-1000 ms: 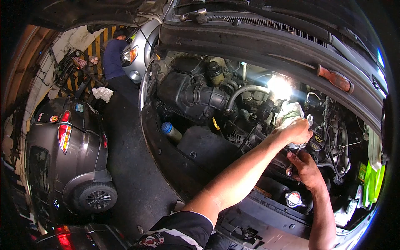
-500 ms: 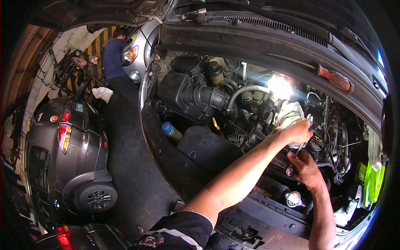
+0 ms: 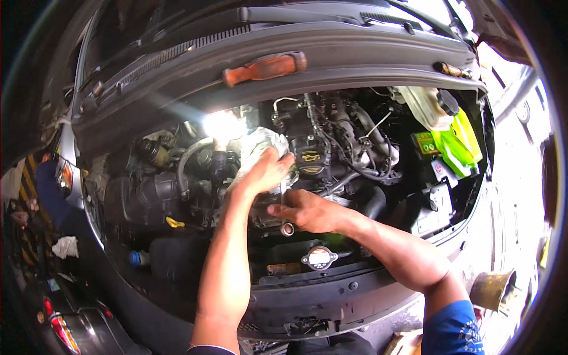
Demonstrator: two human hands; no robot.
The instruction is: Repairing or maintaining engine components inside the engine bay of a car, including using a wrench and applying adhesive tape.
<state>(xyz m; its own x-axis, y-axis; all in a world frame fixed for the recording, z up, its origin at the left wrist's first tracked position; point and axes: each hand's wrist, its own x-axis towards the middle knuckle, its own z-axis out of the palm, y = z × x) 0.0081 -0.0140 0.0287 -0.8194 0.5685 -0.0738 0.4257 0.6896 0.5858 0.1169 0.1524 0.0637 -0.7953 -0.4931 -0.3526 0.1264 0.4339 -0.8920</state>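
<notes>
Near the middle of the frame, the left hand [image 3: 264, 171] hides part of the white bundle [image 3: 264, 138], and both it and the right hand [image 3: 312, 212] cover stretches of the wrench [image 3: 283, 188]. Left of centre, glare swallows the outline of the lamp [image 3: 223, 125]. The lower edge cuts off the blue sleeve [image 3: 452, 330], and another person [image 3: 49, 184] at far left is dim and partly hidden.

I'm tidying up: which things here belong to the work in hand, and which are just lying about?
Likely work in hand:
silver metal wrench, in the right hand
crumpled whitish material, by the left hand

Apparently just lying about:
worn orange-handled screwdriver, on the dark ledge
crumpled bright yellow-green material, at right
</notes>
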